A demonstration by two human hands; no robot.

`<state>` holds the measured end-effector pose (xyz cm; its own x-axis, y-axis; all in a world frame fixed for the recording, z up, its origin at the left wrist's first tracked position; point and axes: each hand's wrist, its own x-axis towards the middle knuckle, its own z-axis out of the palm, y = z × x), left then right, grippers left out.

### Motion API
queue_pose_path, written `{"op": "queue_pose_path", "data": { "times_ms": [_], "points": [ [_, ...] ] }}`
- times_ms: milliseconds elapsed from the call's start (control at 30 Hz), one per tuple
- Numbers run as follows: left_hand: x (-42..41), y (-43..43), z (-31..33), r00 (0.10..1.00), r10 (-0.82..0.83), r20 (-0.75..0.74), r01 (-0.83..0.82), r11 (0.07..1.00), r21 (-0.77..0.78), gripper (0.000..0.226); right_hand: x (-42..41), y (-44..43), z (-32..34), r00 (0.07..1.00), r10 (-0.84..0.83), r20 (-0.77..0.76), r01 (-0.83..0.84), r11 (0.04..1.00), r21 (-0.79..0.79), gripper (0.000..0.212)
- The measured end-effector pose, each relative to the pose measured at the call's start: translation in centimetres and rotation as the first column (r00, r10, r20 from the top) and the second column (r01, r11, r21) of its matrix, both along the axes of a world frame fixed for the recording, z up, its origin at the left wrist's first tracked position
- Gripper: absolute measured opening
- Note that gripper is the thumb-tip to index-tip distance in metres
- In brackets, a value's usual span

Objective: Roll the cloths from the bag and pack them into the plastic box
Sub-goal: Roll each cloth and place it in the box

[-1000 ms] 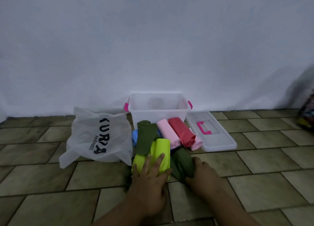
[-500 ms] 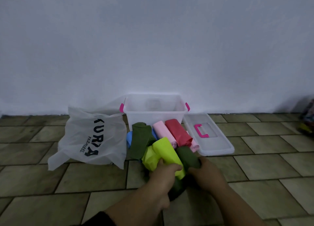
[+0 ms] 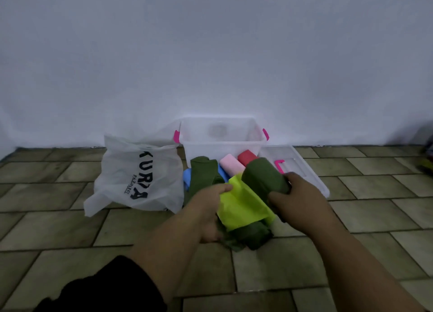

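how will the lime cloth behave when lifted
Probably floppy: the lime cloth drapes slack over the lower green roll while the left hand pinches its edge. Likely light, being a thin-looking sheet. It may slide against the upper green roll in the right hand.

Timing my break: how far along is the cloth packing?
Done: pink roll and red roll lie rolled before the plastic box. In hand: right hand grips a dark green roll, left hand holds the lime cloth. Left: box looks empty; all packing remains.
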<state>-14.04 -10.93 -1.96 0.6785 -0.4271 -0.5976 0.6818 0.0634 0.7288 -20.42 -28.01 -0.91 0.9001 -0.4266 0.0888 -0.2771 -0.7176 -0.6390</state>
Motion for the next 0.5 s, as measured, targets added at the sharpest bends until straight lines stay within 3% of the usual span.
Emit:
{"op": "queue_pose_path", "data": {
  "times_ms": [67,100,167,200,267,333,400,433,500],
  "points": [
    [0.5,3.3,1.2,0.944,0.175,0.280,-0.191,0.981,0.032,0.028,-0.2,2.8,-0.2,0.995,0.093,0.035,-0.087,0.986,-0.141,0.032],
    [0.5,5.2,1.7,0.861,0.206,0.465,-0.265,0.962,0.063,0.026,-0.3,4.3,-0.8,0.987,0.153,0.049,-0.139,0.967,-0.216,0.036],
    [0.2,8.6,2.6,0.652,0.093,0.752,-0.298,0.944,0.141,0.022,-0.6,7.2,-3.0,0.957,0.287,0.039,-0.256,0.902,-0.347,0.045],
    [-0.2,9.9,2.8,0.563,-0.076,0.823,-0.259,0.929,0.263,0.024,-0.8,8.5,-4.4,0.935,0.353,0.006,-0.321,0.857,-0.403,0.051],
    [-0.8,11.3,1.9,0.436,-0.465,0.771,-0.136,0.812,0.567,0.032,-1.2,10.6,-7.1,0.885,0.463,-0.054,-0.429,0.761,-0.487,0.057],
    [-1.3,11.3,-0.1,0.234,-0.793,0.563,-0.049,0.569,0.821,0.041,-1.7,11.7,-9.2,0.845,0.527,-0.092,-0.486,0.683,-0.545,0.054],
    [-1.5,11.5,-3.0,0.056,-0.937,0.346,-0.081,0.341,0.937,0.050,-2.2,12.1,-10.5,0.815,0.567,-0.120,-0.538,0.663,-0.520,0.054],
    [-1.6,11.6,-4.4,0.058,-0.957,0.283,-0.082,0.278,0.957,0.055,-2.4,12.1,-10.9,0.805,0.580,-0.126,-0.563,0.681,-0.468,0.056],
    [-1.6,11.9,-6.6,0.121,-0.957,0.262,-0.073,0.255,0.964,0.059,-2.9,11.7,-11.1,0.807,0.581,-0.106,-0.577,0.739,-0.348,0.063]
  ]
}}
